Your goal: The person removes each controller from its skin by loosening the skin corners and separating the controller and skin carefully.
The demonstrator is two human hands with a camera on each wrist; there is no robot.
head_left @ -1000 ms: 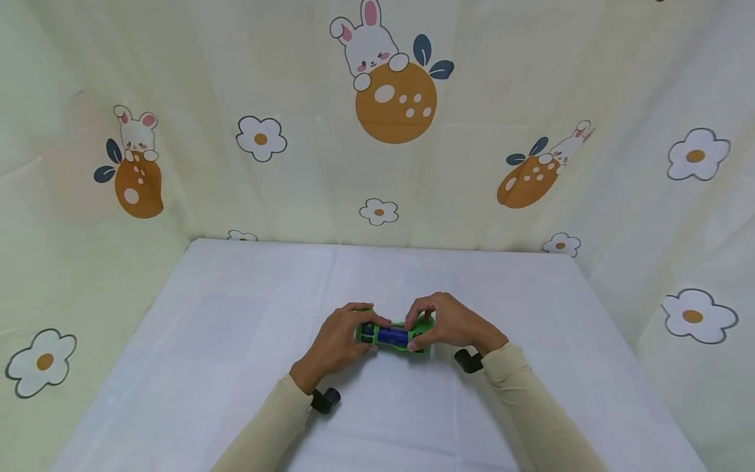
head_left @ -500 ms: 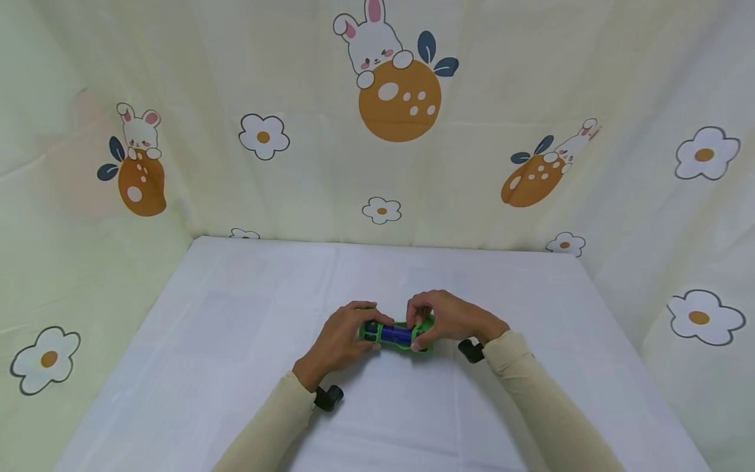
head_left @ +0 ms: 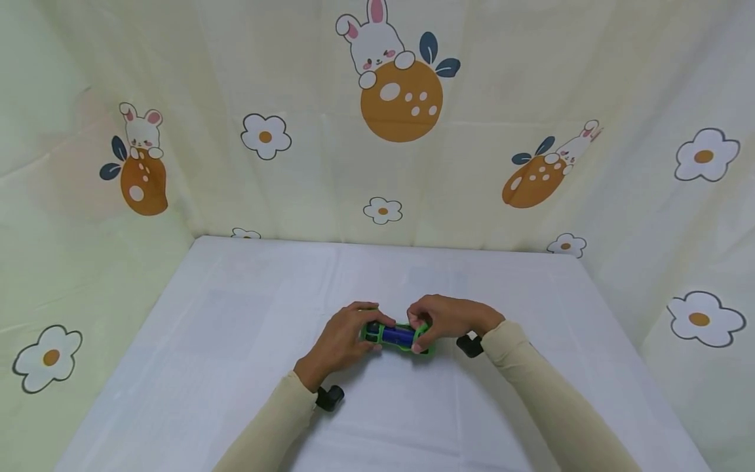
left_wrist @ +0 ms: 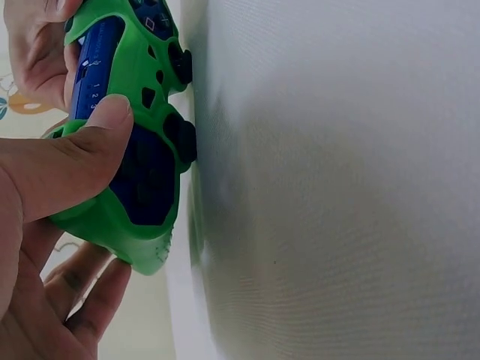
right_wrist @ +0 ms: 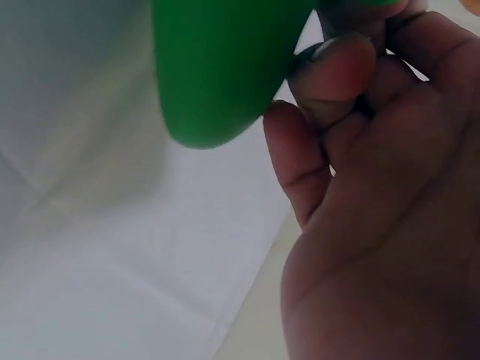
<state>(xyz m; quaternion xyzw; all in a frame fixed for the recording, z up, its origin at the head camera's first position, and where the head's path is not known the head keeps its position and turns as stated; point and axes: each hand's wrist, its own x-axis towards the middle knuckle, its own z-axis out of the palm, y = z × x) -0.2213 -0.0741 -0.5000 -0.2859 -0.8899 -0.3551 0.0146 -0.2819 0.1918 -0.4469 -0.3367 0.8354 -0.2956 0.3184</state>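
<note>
A blue game controller [head_left: 398,337] in a green silicone cover [left_wrist: 133,67] is held between both hands close over the white table. In the left wrist view its thumbsticks [left_wrist: 182,137] face the tabletop, and its blue edge with a small port shows through the cover's opening. My left hand [head_left: 342,337] grips the left end, thumb [left_wrist: 90,154] on the near edge and fingers round the far side. At the other end my right hand [head_left: 451,318] pinches the green cover's edge with curled fingers. One green grip end [right_wrist: 214,82] hangs beside those fingers in the right wrist view.
A white cloth covers the table [head_left: 283,275]. Behind it and at both sides hang pale curtains [head_left: 307,177] printed with rabbits, oranges and flowers. Black wrist cameras [head_left: 330,398] sit on both wrists, below the cream sleeves.
The right hand has turned slightly, its fingers curling further in at the cover's edge. My left hand keeps its grip on the controller. The whole head view has shifted a little.
</note>
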